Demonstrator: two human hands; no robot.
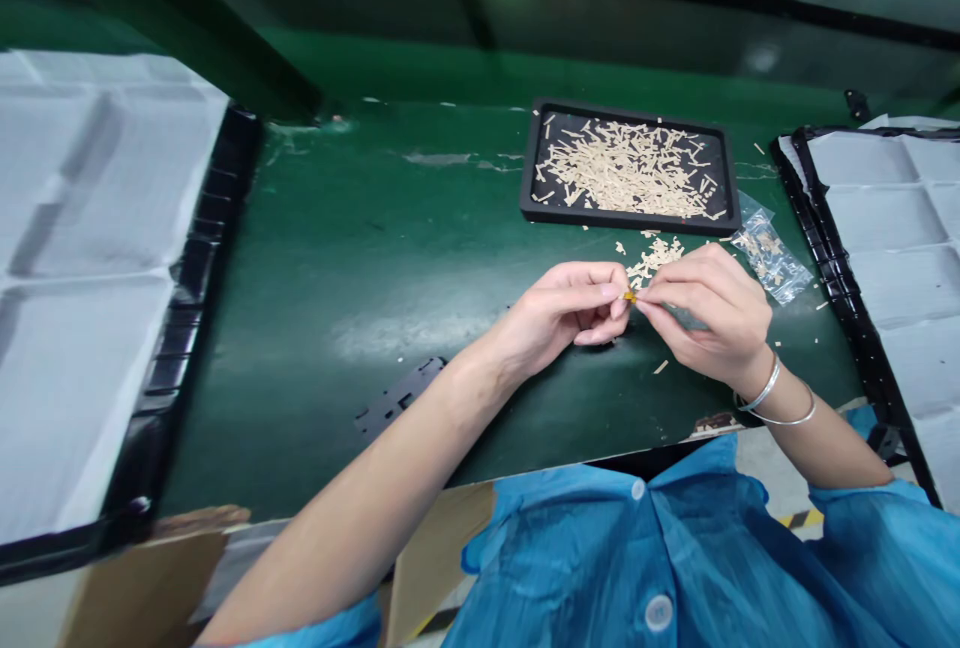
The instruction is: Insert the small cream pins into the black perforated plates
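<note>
Between my two hands is a tiny yellow piece, too small to name more exactly. My left hand pinches it from the left with thumb and forefinger, the other fingers curled. From the right, the fingertips of my right hand are pinched together at the piece's other end. Just beyond the fingers lies a loose heap of small cream-coloured strips. Behind that heap, a black tray holds a large pile of similar strips.
A clear plastic bag with small pieces inside lies right of the tray. A flat dark plate with cut-outs rests near my left forearm. Trays with white compartments stand at left and right on the green table.
</note>
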